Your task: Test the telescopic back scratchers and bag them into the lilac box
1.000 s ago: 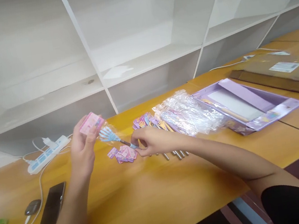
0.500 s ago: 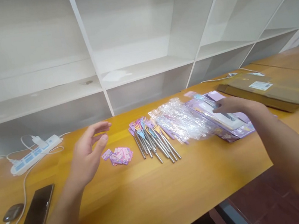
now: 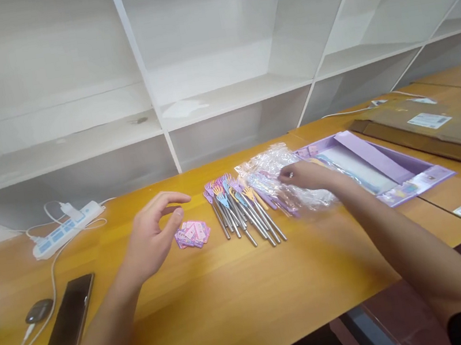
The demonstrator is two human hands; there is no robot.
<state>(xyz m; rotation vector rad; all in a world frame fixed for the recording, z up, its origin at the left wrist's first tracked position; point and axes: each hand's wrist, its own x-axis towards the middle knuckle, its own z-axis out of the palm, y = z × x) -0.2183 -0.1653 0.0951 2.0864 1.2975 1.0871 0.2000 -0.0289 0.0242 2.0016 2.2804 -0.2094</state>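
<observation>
My left hand [image 3: 153, 237] hovers with its fingers apart beside a small pile of pink and purple cards [image 3: 193, 234], holding nothing. My right hand [image 3: 307, 175] is closed over a heap of clear plastic bags [image 3: 274, 159]; what its fingers hold, if anything, is too small to tell. Between the hands lie several metal rods with colourful hand-shaped ends [image 3: 243, 211]. Right of the bags is an open purple box [image 3: 400, 169] with a light inside and a plastic-wrapped item partly behind my right forearm.
A cardboard box [image 3: 433, 126] lies at the right. At the left are a white power strip [image 3: 67, 230] with cables, a black phone [image 3: 68, 320] and a dark oval case [image 3: 39, 311]. White shelving [image 3: 219, 101] stands behind the table.
My right hand has moved left from the purple box to the plastic bags and its fingers are closed. More of the box interior shows. The view has shifted slightly.
</observation>
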